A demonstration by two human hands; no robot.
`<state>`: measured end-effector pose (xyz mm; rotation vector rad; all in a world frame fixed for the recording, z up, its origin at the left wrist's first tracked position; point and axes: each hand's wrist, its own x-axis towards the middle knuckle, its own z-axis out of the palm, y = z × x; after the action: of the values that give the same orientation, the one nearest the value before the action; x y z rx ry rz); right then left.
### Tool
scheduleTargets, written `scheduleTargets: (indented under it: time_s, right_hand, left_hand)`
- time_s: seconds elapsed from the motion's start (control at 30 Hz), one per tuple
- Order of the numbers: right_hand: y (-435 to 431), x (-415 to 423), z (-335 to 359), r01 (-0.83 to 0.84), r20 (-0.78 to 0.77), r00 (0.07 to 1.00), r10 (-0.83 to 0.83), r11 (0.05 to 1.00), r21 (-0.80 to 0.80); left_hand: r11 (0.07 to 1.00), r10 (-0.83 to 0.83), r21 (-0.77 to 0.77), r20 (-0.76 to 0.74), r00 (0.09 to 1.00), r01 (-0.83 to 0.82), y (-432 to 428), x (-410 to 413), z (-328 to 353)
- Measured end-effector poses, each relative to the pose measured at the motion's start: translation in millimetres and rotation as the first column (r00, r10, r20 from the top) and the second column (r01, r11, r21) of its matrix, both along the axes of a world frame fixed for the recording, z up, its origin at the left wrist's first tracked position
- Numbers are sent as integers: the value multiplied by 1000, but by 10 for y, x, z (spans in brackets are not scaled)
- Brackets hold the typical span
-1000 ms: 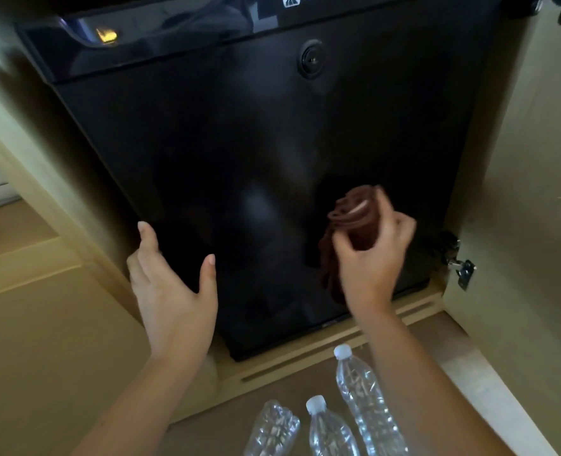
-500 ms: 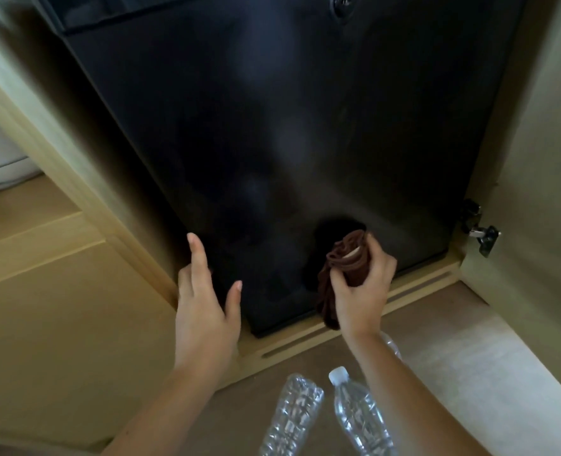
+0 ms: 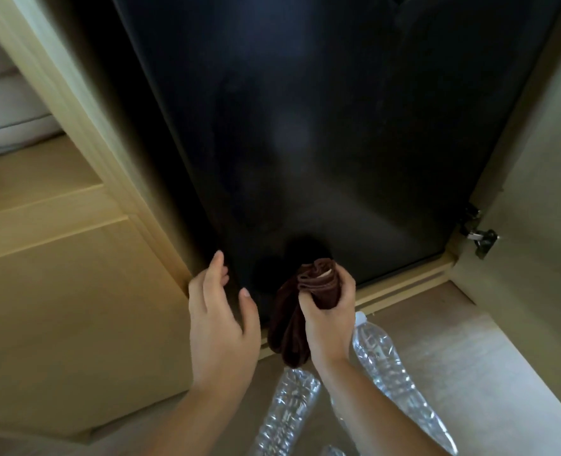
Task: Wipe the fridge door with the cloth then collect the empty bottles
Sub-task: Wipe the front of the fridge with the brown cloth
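Observation:
The black fridge door (image 3: 322,126) fills the upper middle, set inside a light wooden cabinet. My right hand (image 3: 330,319) grips a bunched dark brown cloth (image 3: 292,327) near the door's bottom edge; the cloth's lower folds hang down below my fingers. My left hand (image 3: 218,324) is beside it, fingers straight, at the door's lower left corner, holding nothing. Clear plastic bottles lie on the floor below: one (image 3: 289,409) between my forearms, one with a white cap (image 3: 391,373) to the right, and a third mostly hidden under my right forearm.
The open cabinet door (image 3: 542,225) with a metal hinge (image 3: 480,238) stands at the right. A wooden cabinet post (image 3: 85,133) and drawer front (image 3: 58,307) stand at the left, with a white object (image 3: 6,103) on a shelf behind. Pale floor (image 3: 470,373) lies to the right of the bottles.
Both hands have moved down the fridge door to its bottom edge, the right one still gripping the cloth. My view has tilted downward, so the door's top has left the frame.

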<state>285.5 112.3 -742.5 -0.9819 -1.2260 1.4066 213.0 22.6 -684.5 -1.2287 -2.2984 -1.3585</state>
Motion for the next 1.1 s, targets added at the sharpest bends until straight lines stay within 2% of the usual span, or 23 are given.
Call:
scheduleTargets:
  time_s: [0.1,0.27,0.47,0.73,0.83,0.97,1.1]
  right_hand:
    - [-16,180,134,-24,27,999,22,998,54]
    - [28,590,387,-17,96,995,7,994,112]
    - [86,1067,1014,51,289,954,-81,993,111]
    - [-317,1471,2534,27,424,906,-1,998,-56]
    - [-474,1560,3188,68,440,898,-7,990,-121]
    - [-672,1650,4083,81,488,873,-18,991,-108]
    - [-798,1773,4980,28,528,848,43,992,-126]
  left_hand:
    - [999,-37,20,-39,999,38,-25,123,-122]
    - [991,-133,30,-5,991,133,77,345,-135]
    - [988,-151,-22,65,986,152,168,686,360]
    - [958,-82,-256,177,981,126,-202,988,1749]
    - [947,-76,-294,186,980,130,-306,1089,2437]
    - [943,-48,-315,181,982,104,-451,1163,3361]
    - [932,-59,-347,130,990,101,-582,1240,4233]
